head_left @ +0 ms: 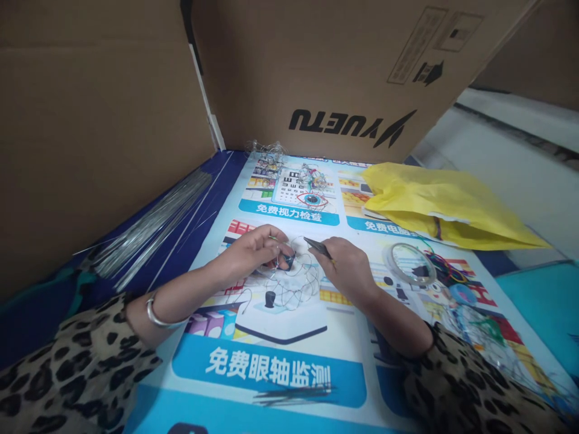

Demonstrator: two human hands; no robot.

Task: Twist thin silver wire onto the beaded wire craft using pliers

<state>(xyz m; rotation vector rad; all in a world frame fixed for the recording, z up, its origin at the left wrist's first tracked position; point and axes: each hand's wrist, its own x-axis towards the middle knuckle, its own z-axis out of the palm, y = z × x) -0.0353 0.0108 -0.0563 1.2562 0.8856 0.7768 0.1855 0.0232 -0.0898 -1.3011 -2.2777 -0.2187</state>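
In the middle of the printed sheet, my left hand (256,256) is closed with its fingertips pinched on a thin wire piece (296,286), a tangle of fine loops spreading below and to the right of them. My right hand (350,268) is wrapped round a pair of pliers (318,246). Their dark jaws point left toward the wire near my left fingers; whether they touch it I cannot tell. Several short straight wires (294,395) lie near the front edge.
Cardboard walls (280,66) rise behind and left. A bundle of straight wires (154,223) lies at left. Behind my hands are wire tangles (312,178). On the right are a yellow bag (434,193), a clear tape roll (409,264), coloured cords (452,268) and more wire (479,331).
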